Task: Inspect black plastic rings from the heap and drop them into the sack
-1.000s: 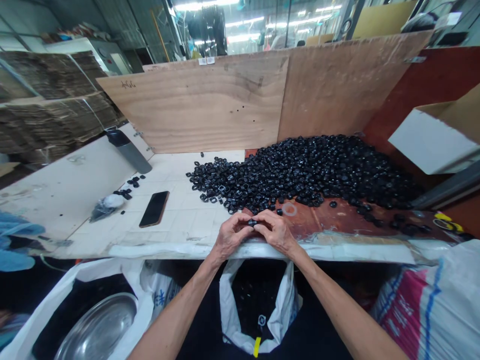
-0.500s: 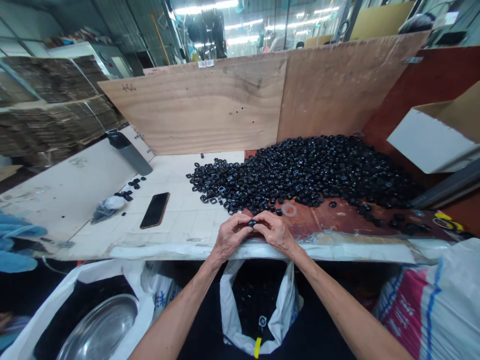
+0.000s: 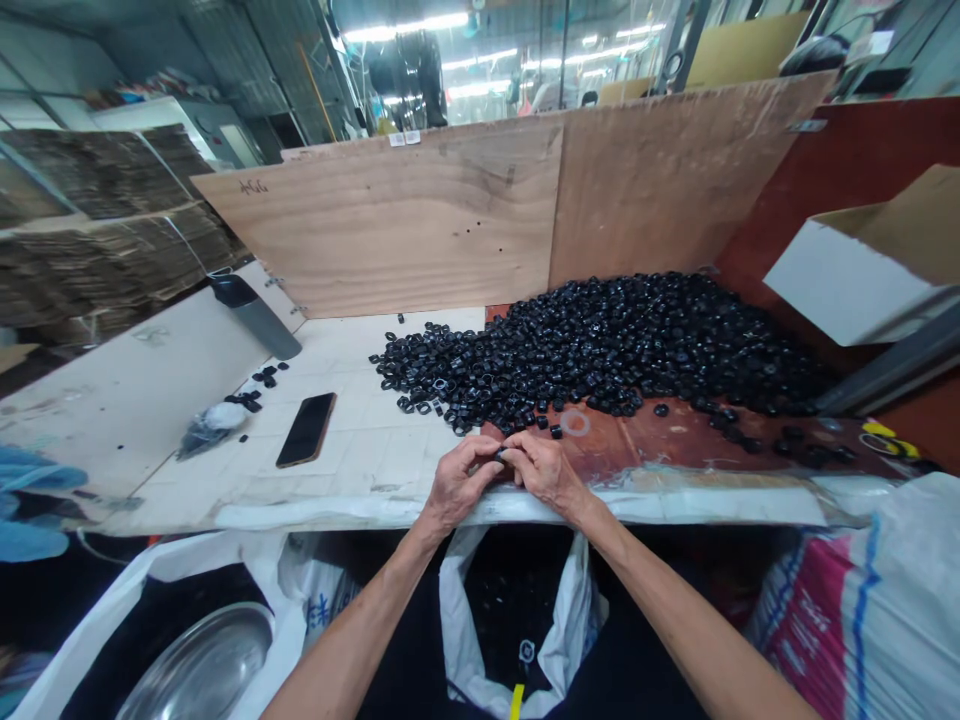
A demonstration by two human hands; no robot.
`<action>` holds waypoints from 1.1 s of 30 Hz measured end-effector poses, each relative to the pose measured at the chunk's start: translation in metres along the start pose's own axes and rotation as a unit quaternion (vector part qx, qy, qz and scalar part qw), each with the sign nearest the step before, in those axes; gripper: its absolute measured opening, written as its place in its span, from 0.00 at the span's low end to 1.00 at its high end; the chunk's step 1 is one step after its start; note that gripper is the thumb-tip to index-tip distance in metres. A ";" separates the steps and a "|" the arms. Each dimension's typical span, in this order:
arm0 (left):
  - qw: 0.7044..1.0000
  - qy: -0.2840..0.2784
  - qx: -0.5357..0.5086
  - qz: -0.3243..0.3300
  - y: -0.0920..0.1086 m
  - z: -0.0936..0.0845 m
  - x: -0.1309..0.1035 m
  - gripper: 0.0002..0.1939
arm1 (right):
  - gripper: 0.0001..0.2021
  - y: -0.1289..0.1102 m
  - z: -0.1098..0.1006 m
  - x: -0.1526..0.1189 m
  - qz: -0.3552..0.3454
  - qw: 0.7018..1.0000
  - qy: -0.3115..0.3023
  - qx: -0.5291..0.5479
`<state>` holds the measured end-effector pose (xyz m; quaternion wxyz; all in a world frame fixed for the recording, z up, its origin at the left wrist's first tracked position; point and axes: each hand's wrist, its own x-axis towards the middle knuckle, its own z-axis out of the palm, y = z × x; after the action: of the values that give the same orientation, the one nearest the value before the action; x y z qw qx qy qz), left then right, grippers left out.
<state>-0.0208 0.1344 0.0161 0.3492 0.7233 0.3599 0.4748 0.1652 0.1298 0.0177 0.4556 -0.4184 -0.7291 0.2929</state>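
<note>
My left hand (image 3: 459,482) and my right hand (image 3: 546,468) meet at the front edge of the workbench, fingertips pinched together around one small black plastic part (image 3: 500,455). The fingers cover most of it, so its exact shape is hard to see. Just beyond my fingers spreads a large pile of small black ring-like plastic parts (image 3: 600,340), with a few loose ones close to my right hand. Below my wrists an open white sack (image 3: 459,600) holds more dark parts.
A phone (image 3: 306,430), a small plastic bag (image 3: 206,428) and a grey bottle (image 3: 259,318) lie left. A wooden board (image 3: 420,220) closes the back. At right are a white box (image 3: 847,280) and a full sack (image 3: 892,590). A metal bowl (image 3: 206,665) sits lower left.
My fingers have shifted around the small black part, which is now more covered than before. Both hands stay at the bench edge; the view has tilted slightly.
</note>
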 end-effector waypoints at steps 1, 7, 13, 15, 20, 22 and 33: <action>1.000 0.000 0.002 0.003 0.001 0.000 0.000 0.08 | 0.06 0.001 0.001 0.000 0.009 1.000 0.002 0.012; 0.998 0.019 -0.037 -0.042 0.001 0.001 0.001 0.08 | 0.07 0.004 0.000 0.001 0.109 0.986 -0.022 0.122; 0.970 -0.010 -0.149 -0.191 0.002 -0.001 0.003 0.14 | 0.03 0.000 -0.005 0.005 -0.079 0.996 0.028 0.028; 0.966 -0.015 -0.166 -0.197 0.002 -0.001 0.004 0.14 | 0.04 -0.001 -0.005 0.005 -0.093 0.995 0.029 0.020; 0.984 -0.009 -0.142 -0.108 0.004 0.001 0.004 0.12 | 0.10 0.003 -0.001 0.002 -0.009 0.999 0.019 0.027; 0.992 -0.008 -0.109 -0.068 0.005 0.002 0.004 0.10 | 0.10 0.003 0.001 0.000 0.012 0.999 0.014 0.033; 0.979 0.007 -0.165 -0.122 0.001 0.002 0.000 0.12 | 0.15 -0.004 -0.003 -0.001 -0.005 0.999 -0.002 -0.051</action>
<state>-0.0186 0.1335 0.0157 0.5166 0.6031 0.3649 0.4861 0.1665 0.1269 0.0213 0.4334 -0.4373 -0.7460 0.2538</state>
